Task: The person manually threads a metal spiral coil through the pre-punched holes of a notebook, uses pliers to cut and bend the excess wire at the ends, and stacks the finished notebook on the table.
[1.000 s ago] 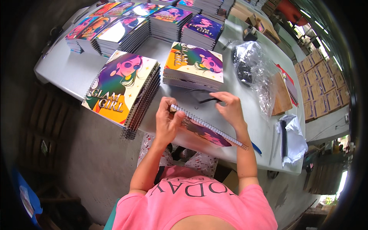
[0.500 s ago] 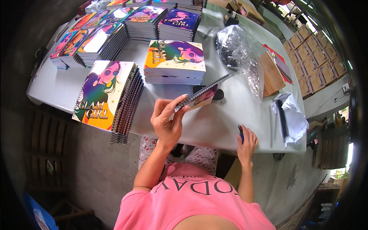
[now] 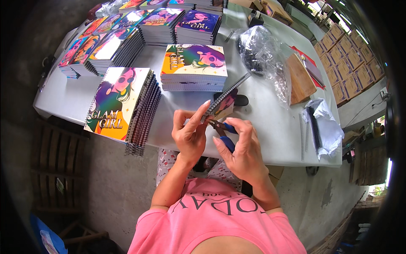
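Observation:
My left hand (image 3: 190, 134) is closed on a spiral notebook (image 3: 225, 101), tilted up with its dark coil binding along the top edge. In my right hand (image 3: 244, 151) is a pair of pliers (image 3: 224, 131) with blue handles and dark jaws. The jaws are at the near end of the coil, by my left fingertips; whether they grip the wire I cannot tell. Beyond my hands lies a stack of notebooks (image 3: 194, 67) with colourful covers. To the left, another stack of spiral notebooks (image 3: 118, 103) leans near the table edge.
Several more notebook stacks (image 3: 158, 21) fill the far left of the white table (image 3: 270, 146). Right of centre lies a clear plastic bag (image 3: 270, 67) of dark items beside a wooden block (image 3: 300, 78). Black coils (image 3: 314, 131) on white paper (image 3: 327, 131) lie at the right. Cartons (image 3: 347, 63) stand beyond.
My right hand has moved left and up, bringing the pliers from the table's near right to the coil's end. The notebook in my left hand has tilted up more steeply.

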A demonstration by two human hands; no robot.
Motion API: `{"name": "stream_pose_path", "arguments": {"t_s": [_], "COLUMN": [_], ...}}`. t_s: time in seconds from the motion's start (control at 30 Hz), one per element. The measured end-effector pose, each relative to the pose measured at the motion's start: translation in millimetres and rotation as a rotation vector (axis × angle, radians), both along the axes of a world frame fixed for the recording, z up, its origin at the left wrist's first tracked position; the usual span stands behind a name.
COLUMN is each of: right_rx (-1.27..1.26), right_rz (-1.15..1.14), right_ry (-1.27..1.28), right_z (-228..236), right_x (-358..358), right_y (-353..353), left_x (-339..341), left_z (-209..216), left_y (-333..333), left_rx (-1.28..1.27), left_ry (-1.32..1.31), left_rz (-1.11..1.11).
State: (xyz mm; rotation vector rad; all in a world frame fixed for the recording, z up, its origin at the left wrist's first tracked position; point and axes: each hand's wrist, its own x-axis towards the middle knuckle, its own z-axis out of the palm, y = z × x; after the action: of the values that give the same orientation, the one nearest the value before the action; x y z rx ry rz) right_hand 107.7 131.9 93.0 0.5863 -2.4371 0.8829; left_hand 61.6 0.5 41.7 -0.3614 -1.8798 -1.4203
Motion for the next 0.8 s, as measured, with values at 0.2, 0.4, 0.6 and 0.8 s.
{"name": "stream_pose_path", "arguments": {"t_s": [0.2,0.4,0.6,0.8], "right_rx": [0.08,-1.132,-0.03,0.51], "right_rz": [0.04,0.638,-0.108,-0.608], "right_ry": [-0.222,-1.431,-0.365,-0.304], "right_z": [2.0,-4.4,-43.2,-116.9], "right_x": [-3.8,-11.3,-6.5,3.4], "right_y": [1.3,18.6,45.1,119.2], "left_x": [0.4,-1.8,-4.1,7.7], "left_z": [-5.8,-8.3,-0.1,19.7], "left_y": [-0.8,-0.3,-11.5,-33.9], "left_rx": [-0.014,-0.083,0.403,0.738], "left_ry": [0.034,0.195,0.002,-0.045], "left_rz": [-0.015,0.037,-0.03,-0.158]}}
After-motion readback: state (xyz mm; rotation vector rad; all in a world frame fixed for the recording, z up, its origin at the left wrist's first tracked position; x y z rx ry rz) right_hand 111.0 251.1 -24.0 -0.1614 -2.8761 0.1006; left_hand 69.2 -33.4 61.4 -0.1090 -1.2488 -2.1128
